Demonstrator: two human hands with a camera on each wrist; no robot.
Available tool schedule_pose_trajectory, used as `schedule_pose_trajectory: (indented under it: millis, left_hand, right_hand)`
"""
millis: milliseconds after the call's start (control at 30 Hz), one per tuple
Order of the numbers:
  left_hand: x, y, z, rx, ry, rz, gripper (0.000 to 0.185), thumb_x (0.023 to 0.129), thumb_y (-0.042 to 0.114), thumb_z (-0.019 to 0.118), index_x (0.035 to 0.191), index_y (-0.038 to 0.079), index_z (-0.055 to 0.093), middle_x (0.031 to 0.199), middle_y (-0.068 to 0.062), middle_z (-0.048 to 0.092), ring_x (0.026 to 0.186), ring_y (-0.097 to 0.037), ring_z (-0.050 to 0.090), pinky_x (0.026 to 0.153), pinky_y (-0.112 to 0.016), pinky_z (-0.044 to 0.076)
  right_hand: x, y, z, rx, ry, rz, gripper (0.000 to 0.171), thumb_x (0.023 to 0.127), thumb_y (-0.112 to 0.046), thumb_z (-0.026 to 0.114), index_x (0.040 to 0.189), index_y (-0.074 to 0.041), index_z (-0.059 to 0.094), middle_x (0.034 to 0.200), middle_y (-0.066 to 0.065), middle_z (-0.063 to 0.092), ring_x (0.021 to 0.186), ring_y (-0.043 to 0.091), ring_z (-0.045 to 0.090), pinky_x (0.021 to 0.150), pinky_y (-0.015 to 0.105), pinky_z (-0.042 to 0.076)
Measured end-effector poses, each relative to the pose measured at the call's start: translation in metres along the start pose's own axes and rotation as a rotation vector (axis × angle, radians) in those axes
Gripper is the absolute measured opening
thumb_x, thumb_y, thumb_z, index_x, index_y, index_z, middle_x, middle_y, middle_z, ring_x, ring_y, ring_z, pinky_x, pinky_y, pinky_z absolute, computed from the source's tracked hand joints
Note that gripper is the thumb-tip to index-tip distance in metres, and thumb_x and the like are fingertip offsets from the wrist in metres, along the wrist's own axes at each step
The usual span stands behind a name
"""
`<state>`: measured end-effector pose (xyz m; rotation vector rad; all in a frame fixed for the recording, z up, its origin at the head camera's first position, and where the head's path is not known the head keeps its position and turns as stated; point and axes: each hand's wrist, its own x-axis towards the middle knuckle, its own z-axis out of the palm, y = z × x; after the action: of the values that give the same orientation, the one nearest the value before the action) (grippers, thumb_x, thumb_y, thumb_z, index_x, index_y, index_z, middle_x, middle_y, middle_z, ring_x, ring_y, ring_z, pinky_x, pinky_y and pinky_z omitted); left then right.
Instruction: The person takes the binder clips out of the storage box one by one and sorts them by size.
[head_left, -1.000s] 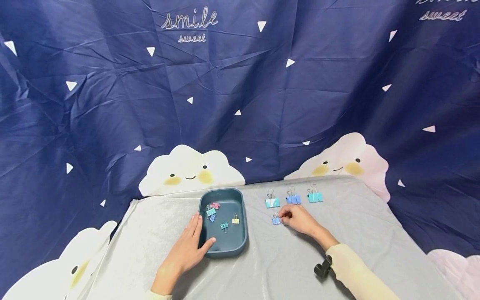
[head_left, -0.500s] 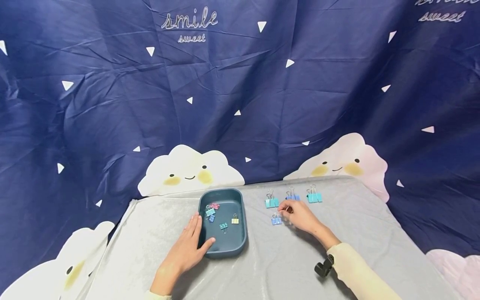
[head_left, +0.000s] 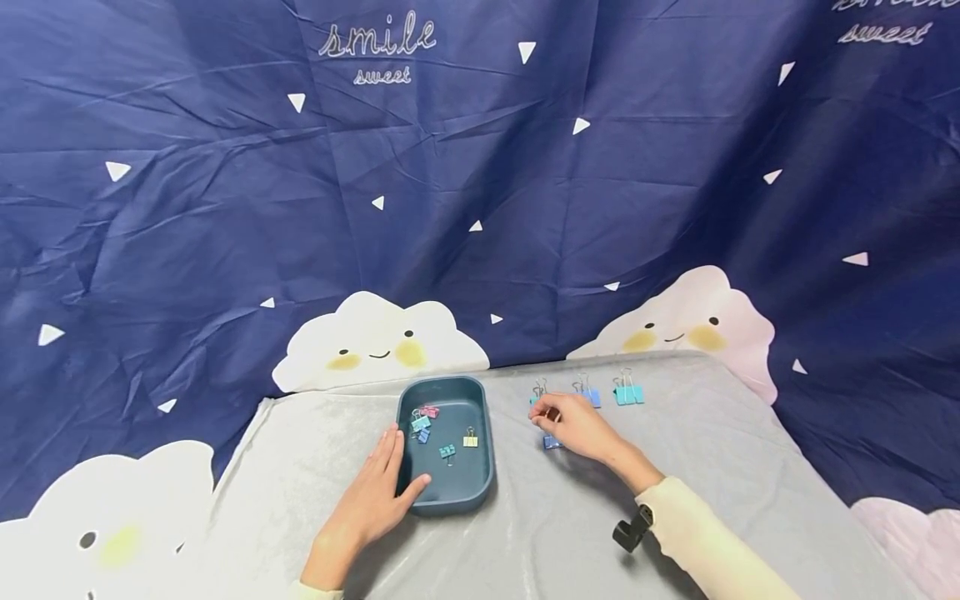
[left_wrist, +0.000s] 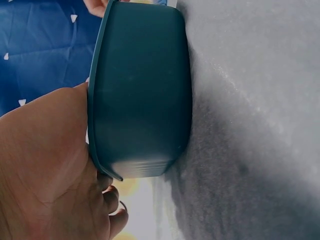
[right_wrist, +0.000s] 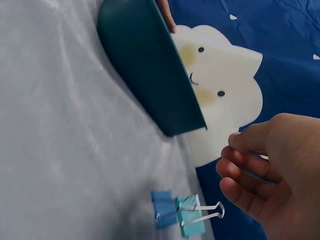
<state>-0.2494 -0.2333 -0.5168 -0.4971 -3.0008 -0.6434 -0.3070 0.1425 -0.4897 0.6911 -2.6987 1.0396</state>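
Note:
My left hand (head_left: 367,500) rests on the left rim of a dark teal box (head_left: 453,507), fingers stretched along its side. Over the cloth to the right of the box is my right hand (head_left: 585,425), its fingers loosely bent with nothing between them. Beneath it, a small blue binder clip (head_left: 552,442) is partly covered. Behind stands a row of larger binder clips: a teal one (head_left: 534,402) mostly hidden by the hand, a blue one (head_left: 592,398), and another teal one (head_left: 628,395). The right wrist view shows a blue clip (right_wrist: 164,209) beside a teal clip (right_wrist: 191,220).
Inside the box lie small binder clips: pink (head_left: 430,412), light blue (head_left: 420,423), blue (head_left: 423,436), teal (head_left: 447,452) and yellow (head_left: 470,442). A grey cloth (head_left: 525,533) covers the table. A navy curtain (head_left: 450,167) hangs behind it.
My right hand has let go of the small blue binder clip and moved left and slightly up, over it. The left hand and the box have stayed in place.

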Motion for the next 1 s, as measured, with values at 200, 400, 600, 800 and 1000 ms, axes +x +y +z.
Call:
schedule_pose_trajectory:
  millis: [200,400,600,800,1000]
  left_hand:
    - [0.0,0.0,0.0,-0.006,-0.001,-0.003,0.092,0.106,0.056,0.057,0.168,-0.003,0.023,0.178,-0.02,0.018,0.166,-0.038,0.017,0.132,-0.059,0.026]
    - [-0.001,-0.001,0.0,-0.006,0.003,0.001,0.094,0.106,0.059,0.056,0.167,-0.004,0.024,0.178,-0.02,0.019,0.166,-0.038,0.019,0.132,-0.059,0.026]
    - [-0.002,0.0,0.0,-0.012,0.008,0.001,0.094,0.105,0.06,0.056,0.167,-0.004,0.024,0.177,-0.021,0.019,0.166,-0.039,0.019,0.132,-0.058,0.026]
    - [-0.003,0.003,0.0,-0.004,0.008,-0.007,0.093,0.106,0.058,0.057,0.167,-0.004,0.025,0.177,-0.021,0.02,0.165,-0.039,0.02,0.132,-0.058,0.027]
    - [-0.005,0.005,0.0,-0.006,0.001,-0.017,0.091,0.106,0.055,0.058,0.167,-0.003,0.024,0.178,-0.021,0.019,0.166,-0.039,0.019,0.132,-0.059,0.026]
  right_hand:
    - [0.014,-0.02,0.002,-0.007,-0.02,-0.034,0.004,0.099,-0.014,0.074,0.098,-0.011,0.078,0.088,-0.008,0.073,0.078,0.002,0.063,0.073,0.023,0.055]
    - [0.028,-0.038,0.006,-0.026,-0.039,-0.081,0.005,0.099,-0.015,0.074,0.098,-0.012,0.078,0.089,-0.008,0.074,0.079,0.003,0.064,0.075,0.024,0.055]
    - [0.046,-0.055,0.011,-0.065,-0.057,-0.137,0.005,0.099,-0.016,0.075,0.094,-0.017,0.077,0.087,-0.009,0.073,0.079,0.002,0.063,0.074,0.023,0.054]
    - [0.059,-0.07,0.019,-0.066,-0.097,-0.177,0.005,0.098,-0.013,0.075,0.095,-0.017,0.078,0.085,-0.009,0.072,0.078,0.001,0.061,0.073,0.021,0.053]
    - [0.067,-0.082,0.028,-0.047,-0.126,-0.18,0.004,0.099,-0.013,0.074,0.097,-0.015,0.078,0.086,-0.008,0.072,0.079,0.003,0.062,0.075,0.023,0.055]
